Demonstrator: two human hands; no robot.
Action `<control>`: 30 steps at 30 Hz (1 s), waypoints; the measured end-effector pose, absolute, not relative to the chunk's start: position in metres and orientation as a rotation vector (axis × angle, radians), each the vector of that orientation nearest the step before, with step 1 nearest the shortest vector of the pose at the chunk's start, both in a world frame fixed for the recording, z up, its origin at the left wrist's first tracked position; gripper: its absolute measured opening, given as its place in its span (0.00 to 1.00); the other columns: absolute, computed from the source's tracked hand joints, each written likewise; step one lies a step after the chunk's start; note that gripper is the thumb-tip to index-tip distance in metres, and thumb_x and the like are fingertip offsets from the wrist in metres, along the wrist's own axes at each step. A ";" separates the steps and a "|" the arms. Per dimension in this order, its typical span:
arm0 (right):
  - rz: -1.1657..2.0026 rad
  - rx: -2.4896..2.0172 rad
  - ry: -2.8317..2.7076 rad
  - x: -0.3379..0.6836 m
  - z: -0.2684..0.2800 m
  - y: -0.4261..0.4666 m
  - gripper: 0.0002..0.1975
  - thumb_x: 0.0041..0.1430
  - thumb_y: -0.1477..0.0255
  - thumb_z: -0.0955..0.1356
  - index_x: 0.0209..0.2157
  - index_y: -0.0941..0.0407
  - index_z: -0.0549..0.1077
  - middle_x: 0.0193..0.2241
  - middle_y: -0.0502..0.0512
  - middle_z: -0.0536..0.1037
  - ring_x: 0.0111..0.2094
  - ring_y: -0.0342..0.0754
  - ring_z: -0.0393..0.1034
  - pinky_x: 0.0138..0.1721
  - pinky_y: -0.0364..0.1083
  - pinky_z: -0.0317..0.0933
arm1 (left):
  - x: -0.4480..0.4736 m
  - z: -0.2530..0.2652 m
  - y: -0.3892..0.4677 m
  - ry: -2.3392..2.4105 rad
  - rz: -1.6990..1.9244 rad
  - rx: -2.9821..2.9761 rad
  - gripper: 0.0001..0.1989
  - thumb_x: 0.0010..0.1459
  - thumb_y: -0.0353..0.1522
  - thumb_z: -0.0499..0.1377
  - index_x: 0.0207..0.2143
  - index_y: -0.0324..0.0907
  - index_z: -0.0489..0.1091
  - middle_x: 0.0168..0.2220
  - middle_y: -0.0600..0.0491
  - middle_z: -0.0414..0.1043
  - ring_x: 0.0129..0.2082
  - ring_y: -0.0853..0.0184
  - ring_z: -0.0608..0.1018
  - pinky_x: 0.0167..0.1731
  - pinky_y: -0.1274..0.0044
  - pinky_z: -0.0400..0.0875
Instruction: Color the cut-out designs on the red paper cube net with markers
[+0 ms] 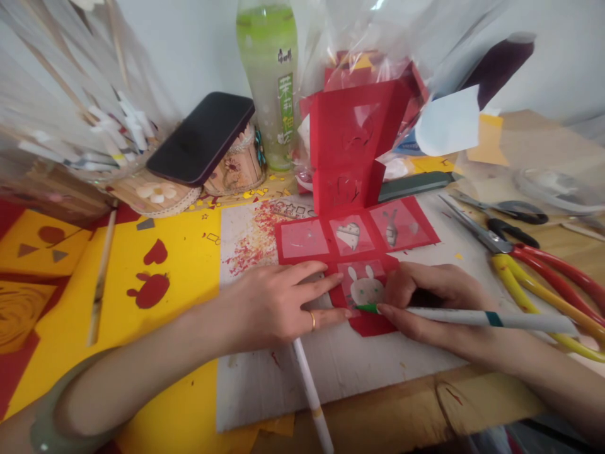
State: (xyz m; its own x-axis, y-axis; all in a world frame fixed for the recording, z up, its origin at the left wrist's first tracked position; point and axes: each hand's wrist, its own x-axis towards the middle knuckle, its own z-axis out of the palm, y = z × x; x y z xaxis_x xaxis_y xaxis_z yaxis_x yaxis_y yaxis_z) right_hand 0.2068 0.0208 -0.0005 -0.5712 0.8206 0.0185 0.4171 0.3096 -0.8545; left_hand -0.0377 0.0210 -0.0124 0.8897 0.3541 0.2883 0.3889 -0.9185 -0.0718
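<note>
In the head view, my right hand (425, 302) is closed around a white marker (454, 316) with a green tip. The tip touches the lower left of a rabbit-shaped cutout (363, 290) in a windowed panel of red card (371, 326). My left hand (288, 299) lies flat with fingers stretched out, their tips resting on the left edge of that panel. Below its palm a second white pen (309, 394) slants over the board's front edge; its upper end is hidden under the hand. Further back, other windows of the card hold shapes, including a heart (348, 236).
A grey-white board (265, 391) lies over yellow paper (189, 353) with red cutouts (151, 291). At right are scissors (520, 252) with coloured handles. Behind stand a phone (203, 135), a green-capped bottle (267, 82) and a pen holder (158, 189).
</note>
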 end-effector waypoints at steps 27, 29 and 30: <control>1.112 -1.239 -1.966 0.207 0.003 0.020 0.11 0.52 0.68 0.68 0.21 0.54 0.64 0.19 0.47 0.69 0.20 0.41 0.61 0.19 0.41 0.56 | -0.038 -0.010 0.021 -0.567 -0.404 -2.947 0.18 0.63 0.27 0.45 0.50 0.53 0.65 0.51 0.50 0.67 0.48 0.57 0.71 0.29 0.72 0.73; 1.090 -1.257 -1.876 0.208 0.002 0.019 0.11 0.51 0.67 0.68 0.21 0.53 0.63 0.19 0.48 0.68 0.20 0.42 0.60 0.19 0.43 0.55 | -0.038 -0.010 0.022 -0.555 -0.390 -2.946 0.17 0.63 0.28 0.46 0.49 0.52 0.66 0.51 0.50 0.68 0.47 0.58 0.71 0.29 0.72 0.74; 1.079 -1.266 -1.830 0.208 0.002 0.019 0.11 0.51 0.67 0.68 0.21 0.53 0.63 0.20 0.48 0.68 0.21 0.43 0.60 0.20 0.43 0.54 | -0.038 -0.010 0.022 -0.549 -0.380 -2.945 0.17 0.63 0.28 0.46 0.49 0.52 0.66 0.51 0.50 0.67 0.47 0.58 0.71 0.30 0.72 0.74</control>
